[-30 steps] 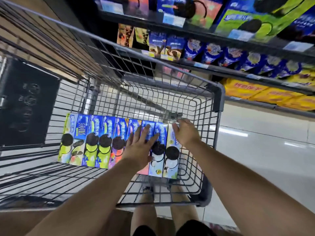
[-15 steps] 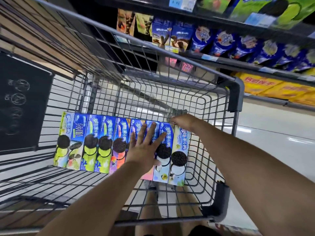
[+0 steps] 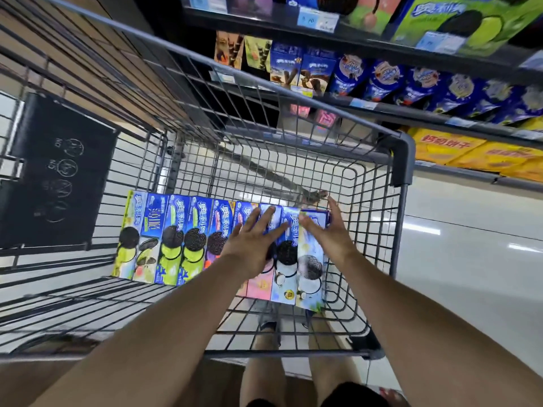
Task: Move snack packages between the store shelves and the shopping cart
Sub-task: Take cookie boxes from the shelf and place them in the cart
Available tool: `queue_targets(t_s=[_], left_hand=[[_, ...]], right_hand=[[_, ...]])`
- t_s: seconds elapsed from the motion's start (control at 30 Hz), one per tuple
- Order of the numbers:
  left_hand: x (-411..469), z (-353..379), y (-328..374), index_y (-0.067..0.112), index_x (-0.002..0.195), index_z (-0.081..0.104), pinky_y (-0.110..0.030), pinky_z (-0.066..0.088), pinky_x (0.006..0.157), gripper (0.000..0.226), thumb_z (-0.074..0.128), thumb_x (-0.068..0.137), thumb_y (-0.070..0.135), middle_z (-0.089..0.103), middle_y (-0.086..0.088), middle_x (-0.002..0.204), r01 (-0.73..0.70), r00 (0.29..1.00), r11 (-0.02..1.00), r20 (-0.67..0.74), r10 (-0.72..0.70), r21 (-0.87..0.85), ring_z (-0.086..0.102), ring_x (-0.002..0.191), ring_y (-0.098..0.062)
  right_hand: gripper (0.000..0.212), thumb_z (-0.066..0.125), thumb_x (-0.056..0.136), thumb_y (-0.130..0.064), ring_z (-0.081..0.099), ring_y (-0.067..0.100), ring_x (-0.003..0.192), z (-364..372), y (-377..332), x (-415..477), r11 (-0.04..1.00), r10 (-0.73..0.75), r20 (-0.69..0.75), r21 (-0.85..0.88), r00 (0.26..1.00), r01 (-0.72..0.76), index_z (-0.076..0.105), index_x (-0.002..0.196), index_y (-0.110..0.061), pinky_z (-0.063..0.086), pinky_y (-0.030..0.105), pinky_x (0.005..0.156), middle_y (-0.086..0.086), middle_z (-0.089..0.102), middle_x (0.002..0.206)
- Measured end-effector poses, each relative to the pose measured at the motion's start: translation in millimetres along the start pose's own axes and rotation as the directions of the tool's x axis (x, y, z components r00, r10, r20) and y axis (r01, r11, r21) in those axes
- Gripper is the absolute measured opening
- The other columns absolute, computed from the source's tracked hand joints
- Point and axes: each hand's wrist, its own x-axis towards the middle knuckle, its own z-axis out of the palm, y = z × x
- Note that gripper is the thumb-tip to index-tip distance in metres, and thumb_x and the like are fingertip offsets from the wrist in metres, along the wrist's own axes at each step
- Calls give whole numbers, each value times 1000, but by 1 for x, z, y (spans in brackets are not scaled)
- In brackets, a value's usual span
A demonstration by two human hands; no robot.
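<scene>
A shop aisle is shown (a supermarket, by the look of it): 3 tiers of shelves (image 3: 367, 45) are stocked with snack packages (image 3: 385, 80), and price tags (image 3: 316, 21) are fixed to the shelf edges. A wire shopping cart (image 3: 400, 160) is set beside them on a glossy pale floor (image 3: 470, 259).

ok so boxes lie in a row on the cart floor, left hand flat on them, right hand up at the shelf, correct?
No. The head view shows the right hand down in the cart at the rightmost box, not at the shelf. Left hand flat on the row: correct.
</scene>
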Motion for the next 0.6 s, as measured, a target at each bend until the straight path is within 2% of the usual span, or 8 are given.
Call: queue_targets(t_s=[0.1,0.23,0.3,0.33,0.37,0.4,0.5,0.6], left_hand=[[-3,-6,-1,48,157,0,-50,16,122,99,55,89,2,-28,12,164,-3,999,1000,40,4,-26,-19,154,-21],[-15,-22,0,30,156,32,-44,32,119,70,48,95,1,6,3,169,133,991,931,44,-125,-340,16,154,-22],[-26,-38,2,24,150,46,-31,45,106,54,47,99,4,39,-6,158,195,973,817,1,-231,-543,52,133,-25],[-33,-50,5,24,145,51,-25,52,87,46,49,101,10,57,-9,140,215,956,723,-10,-294,-657,66,107,-25],[-41,-67,8,25,140,56,-23,51,72,39,53,101,19,67,-10,123,221,938,601,-2,-347,-768,67,84,-22],[-51,-88,11,28,134,60,-25,49,70,35,58,99,30,69,-7,116,206,926,464,19,-376,-862,65,81,-19],[-76,-153,19,45,125,61,-34,49,78,61,72,70,69,65,10,125,99,952,130,55,-302,-987,59,112,-18],[-106,-216,38,55,124,54,-35,48,73,73,79,58,76,63,8,128,45,993,108,33,-111,-993,59,101,-19]], right_hand=[[119,93,66,-38,59,15,125,6,23,-10,993,116,63,-10,991,-116,13,153,-39,50,40,105,-1,57,143],[145,96,60,-35,39,32,144,9,11,-30,961,238,62,-160,969,-226,-15,154,-42,36,52,116,6,34,159],[147,96,58,-33,42,34,141,4,-15,-40,967,221,81,-145,972,-208,-14,155,-39,35,50,117,6,37,157],[147,96,59,-32,45,32,138,0,-32,-48,968,218,113,-148,969,-200,-16,155,-38,35,49,117,7,39,156],[147,95,60,-33,48,31,136,-4,-50,-56,970,215,160,-148,963,-192,-17,155,-38,35,49,116,7,42,155],[145,94,61,-33,49,29,135,-8,-71,-66,972,214,213,-148,953,-185,-15,156,-38,36,51,116,6,45,154],[110,92,67,-32,59,21,123,-25,-138,-99,975,210,335,-144,918,-170,24,153,-40,47,46,102,-5,61,139],[54,87,73,-41,66,10,90,-46,-207,-147,967,225,439,-211,870,-143,61,119,-31,45,30,76,-10,75,101]])
